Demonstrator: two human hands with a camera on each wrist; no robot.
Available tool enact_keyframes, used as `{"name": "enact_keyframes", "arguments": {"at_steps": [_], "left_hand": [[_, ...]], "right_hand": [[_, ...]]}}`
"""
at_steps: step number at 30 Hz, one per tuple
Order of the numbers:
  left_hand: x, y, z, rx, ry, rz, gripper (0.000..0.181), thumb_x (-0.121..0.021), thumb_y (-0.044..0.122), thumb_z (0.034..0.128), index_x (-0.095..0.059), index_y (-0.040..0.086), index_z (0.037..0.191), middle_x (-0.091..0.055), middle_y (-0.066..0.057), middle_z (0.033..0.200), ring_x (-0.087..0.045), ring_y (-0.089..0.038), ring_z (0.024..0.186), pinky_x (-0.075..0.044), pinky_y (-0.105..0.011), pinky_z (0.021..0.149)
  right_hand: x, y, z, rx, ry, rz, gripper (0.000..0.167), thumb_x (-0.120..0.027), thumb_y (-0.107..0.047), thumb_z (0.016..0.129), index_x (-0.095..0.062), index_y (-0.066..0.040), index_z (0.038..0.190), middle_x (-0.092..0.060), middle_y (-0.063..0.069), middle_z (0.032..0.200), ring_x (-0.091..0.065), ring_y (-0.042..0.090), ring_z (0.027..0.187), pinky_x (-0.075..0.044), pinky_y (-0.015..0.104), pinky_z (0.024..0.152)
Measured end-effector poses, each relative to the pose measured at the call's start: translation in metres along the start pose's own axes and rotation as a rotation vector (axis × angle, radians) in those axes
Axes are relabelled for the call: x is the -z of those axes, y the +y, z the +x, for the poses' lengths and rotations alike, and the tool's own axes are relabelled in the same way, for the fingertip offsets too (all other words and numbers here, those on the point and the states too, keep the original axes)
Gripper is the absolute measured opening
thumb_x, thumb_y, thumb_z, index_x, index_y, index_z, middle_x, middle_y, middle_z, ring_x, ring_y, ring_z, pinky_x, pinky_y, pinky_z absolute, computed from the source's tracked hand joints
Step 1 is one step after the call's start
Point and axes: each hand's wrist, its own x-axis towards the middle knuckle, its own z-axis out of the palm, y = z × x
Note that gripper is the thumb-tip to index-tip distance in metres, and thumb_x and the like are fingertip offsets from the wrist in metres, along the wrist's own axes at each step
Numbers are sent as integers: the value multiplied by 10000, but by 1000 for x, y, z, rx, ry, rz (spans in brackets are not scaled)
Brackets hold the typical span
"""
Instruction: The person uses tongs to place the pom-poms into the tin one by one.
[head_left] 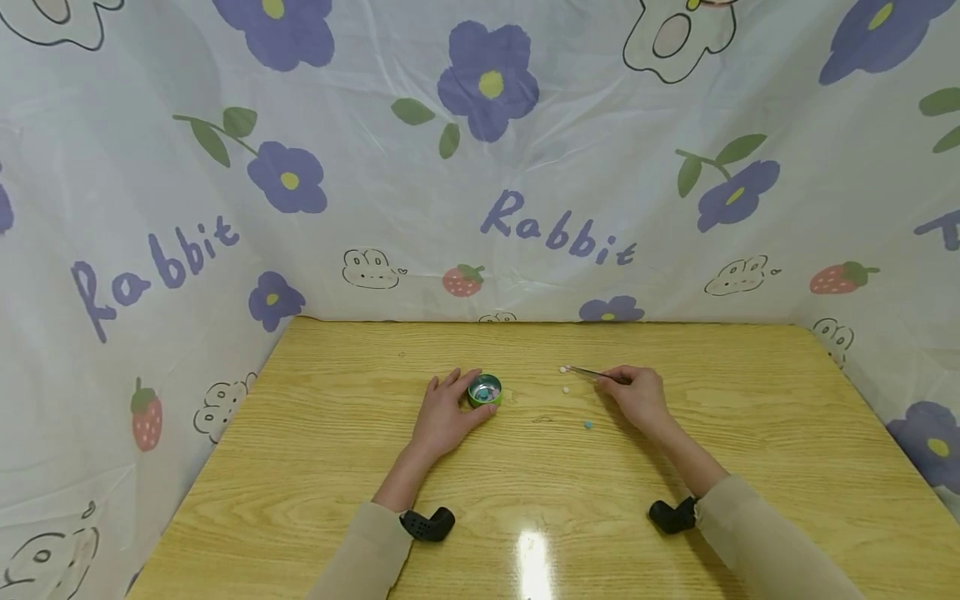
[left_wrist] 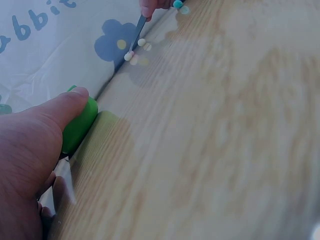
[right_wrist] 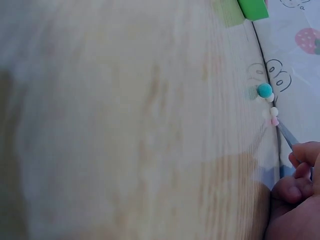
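A small round green tin [head_left: 485,403] with a shiny inside stands on the table, a few pink and blue balls visible in it. My left hand [head_left: 448,414] holds it between thumb and fingers. In my right hand [head_left: 639,397] I pinch thin metal tweezers [head_left: 587,372], pointing left. Their tips are at a pink ball [right_wrist: 275,121], which lies close beside a white ball [head_left: 563,369]; whether the tips grip the pink one I cannot tell. Nearer to me lie another white ball [head_left: 566,390] and a blue ball [head_left: 588,425].
The wooden table [head_left: 480,492] ends at the back against a printed curtain [head_left: 420,208], which also hangs along both sides. Black wrist devices [head_left: 429,525] sit at both sleeves.
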Motion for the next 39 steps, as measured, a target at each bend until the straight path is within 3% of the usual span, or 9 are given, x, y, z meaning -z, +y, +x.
{"name": "enact_keyframes", "arguments": {"at_steps": [26,39], "left_hand": [[1,2,0,2,3,-3,688,-791,403,911,-559,109,1489,-527,-227,1480,-389,-382,1455,-136,-572,1235],[1,3,-1,16,-5,-14,690,-791,399,911,-555,112,1493,-526,-220,1484,-376,-376,1464,-122,-568,1238]], "right_hand": [[2,-5,0,8,37,4,211,-733,-154,965,-781,25,1066,-731,157,1008,-580,195,790,-457,230,600],[-3,-18,-2,65,13,76,200,-755,-107,946,-771,67,1045,-732,170,977,-586,139,719,-466,220,562]]}}
